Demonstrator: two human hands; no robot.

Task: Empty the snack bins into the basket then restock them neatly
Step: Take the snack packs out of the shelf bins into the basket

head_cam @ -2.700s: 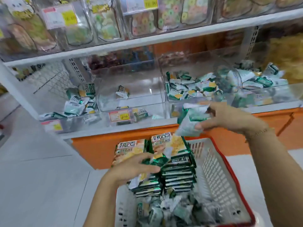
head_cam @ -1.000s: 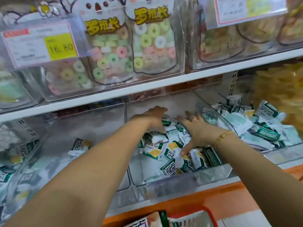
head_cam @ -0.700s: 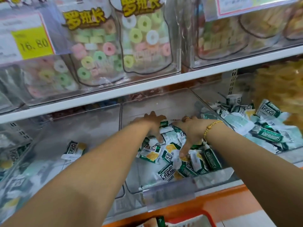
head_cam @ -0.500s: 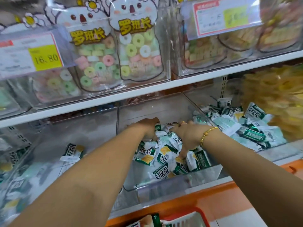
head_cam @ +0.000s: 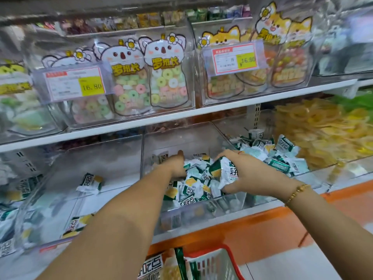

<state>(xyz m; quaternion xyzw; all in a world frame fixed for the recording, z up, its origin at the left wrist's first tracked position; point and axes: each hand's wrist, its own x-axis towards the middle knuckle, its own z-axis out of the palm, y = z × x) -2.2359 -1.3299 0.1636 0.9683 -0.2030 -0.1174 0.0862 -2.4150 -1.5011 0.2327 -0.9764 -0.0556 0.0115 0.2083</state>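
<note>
Three clear bins sit in a row on the lower shelf. The middle bin (head_cam: pixel 177 138) has a heap of green-and-white snack packets (head_cam: pixel 191 190). The left bin (head_cam: pixel 105 154) is mostly bare, with one loose packet (head_cam: pixel 89 183) on its floor. The right bin (head_cam: pixel 316 178) is piled with the same kind. Down at the bottom edge is the red-rimmed basket (head_cam: pixel 214 265), with bigger packs (head_cam: pixel 153 266) in it.

Next to the right bin there's a mound of yellow snacks (head_cam: pixel 327 134). The shelf above has bags of ring candy (head_cam: pixel 167 83) behind a yellow price tag (head_cam: pixel 74 83).

Both hands are in the middle bin. The right hand (head_cam: pixel 242 174) is curled round a bunch of packets, fingers over the top and thumb underneath. The left hand (head_cam: pixel 175 164) is dug into the heap with its fingers buried, so I can't really tell if it's gripping anything.
</note>
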